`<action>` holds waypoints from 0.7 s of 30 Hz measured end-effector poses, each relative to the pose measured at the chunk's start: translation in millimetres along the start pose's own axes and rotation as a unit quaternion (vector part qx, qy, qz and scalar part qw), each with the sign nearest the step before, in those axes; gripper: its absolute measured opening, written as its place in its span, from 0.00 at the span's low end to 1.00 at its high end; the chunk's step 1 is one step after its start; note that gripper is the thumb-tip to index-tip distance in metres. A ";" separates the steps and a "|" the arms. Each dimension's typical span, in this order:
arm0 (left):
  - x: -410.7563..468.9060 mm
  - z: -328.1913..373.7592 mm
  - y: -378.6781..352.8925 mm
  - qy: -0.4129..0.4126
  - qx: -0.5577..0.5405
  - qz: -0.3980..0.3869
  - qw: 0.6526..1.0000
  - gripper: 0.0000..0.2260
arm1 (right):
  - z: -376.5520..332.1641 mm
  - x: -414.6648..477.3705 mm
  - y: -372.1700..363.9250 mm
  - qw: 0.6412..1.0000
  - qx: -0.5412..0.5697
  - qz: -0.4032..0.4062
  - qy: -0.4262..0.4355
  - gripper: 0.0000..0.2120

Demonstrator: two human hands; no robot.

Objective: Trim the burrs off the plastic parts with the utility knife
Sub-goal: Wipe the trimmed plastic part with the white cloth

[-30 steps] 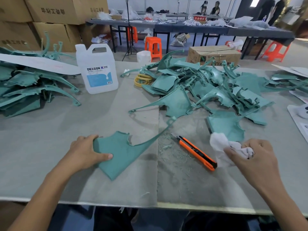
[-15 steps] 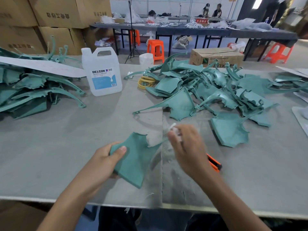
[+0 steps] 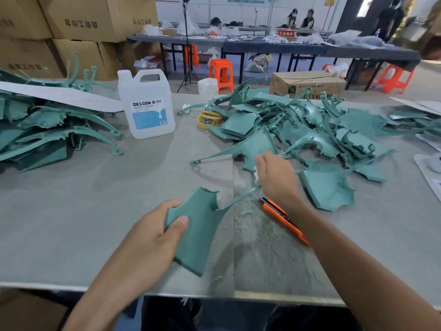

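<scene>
Left hand [image 3: 152, 235] pinches the teal part [image 3: 199, 231] — grip of right hand [image 3: 276, 177] hidden, possibly curled.

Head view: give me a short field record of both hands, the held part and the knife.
left hand: grips green plastic part by its wide end
right hand: holds white cloth, mostly hidden, at the part's thin tip
utility knife: lying on table, untouched, beside right forearm
shavings: scattered on table near knife

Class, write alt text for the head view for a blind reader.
A left hand grips a green plastic part while the right hand, holding a white cloth, reaches over its thin arm; an orange utility knife lies beside it.
</scene>
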State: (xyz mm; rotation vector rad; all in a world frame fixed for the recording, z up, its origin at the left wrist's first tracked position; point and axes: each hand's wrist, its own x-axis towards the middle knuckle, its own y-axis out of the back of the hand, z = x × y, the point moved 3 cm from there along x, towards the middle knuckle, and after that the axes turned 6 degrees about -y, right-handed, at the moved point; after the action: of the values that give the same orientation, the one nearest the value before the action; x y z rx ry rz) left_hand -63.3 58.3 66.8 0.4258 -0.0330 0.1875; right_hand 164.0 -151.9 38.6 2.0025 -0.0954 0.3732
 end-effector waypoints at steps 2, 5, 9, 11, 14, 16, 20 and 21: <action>-2.1 -2.9 6.9 0.007 -0.008 0.004 1.000 0.11 | 19.0 9.3 17.0 0.988 0.102 0.008 -0.113 0.20; -0.7 -5.3 6.8 0.007 -0.043 0.010 0.999 0.10 | 10.6 -2.3 39.5 0.972 0.196 0.061 -0.114 0.20; 9.4 1.7 -20.4 -0.007 -0.069 -0.014 0.997 0.11 | -70.3 -64.4 38.7 0.962 0.246 0.093 0.078 0.10; 17.6 1.5 -26.4 -0.013 -0.081 0.032 0.996 0.10 | -94.5 -106.0 25.0 0.950 0.286 0.071 0.106 0.10; 26.7 -0.6 -26.9 -0.021 -0.074 0.079 0.994 0.11 | -103.9 -148.4 2.6 0.927 0.348 0.039 0.133 0.10; 27.0 -1.9 -26.4 -0.030 -0.070 0.078 0.994 0.12 | -98.9 -149.5 -6.9 0.909 0.396 0.008 0.129 0.09; 22.0 -4.0 -25.0 -0.052 -0.168 0.091 0.980 0.10 | -68.2 -119.5 -20.8 0.937 0.345 0.038 0.039 0.10; 21.4 -3.6 -25.2 -0.045 -0.215 0.100 0.970 0.10 | -60.6 -114.6 -23.7 0.930 0.365 0.037 -0.001 0.09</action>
State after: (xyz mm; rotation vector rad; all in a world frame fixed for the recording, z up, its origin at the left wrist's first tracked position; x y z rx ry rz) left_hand -37.6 40.9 54.7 -0.0041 -0.2036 0.3512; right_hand 47.5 -98.5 7.8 2.7425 -0.0344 0.5042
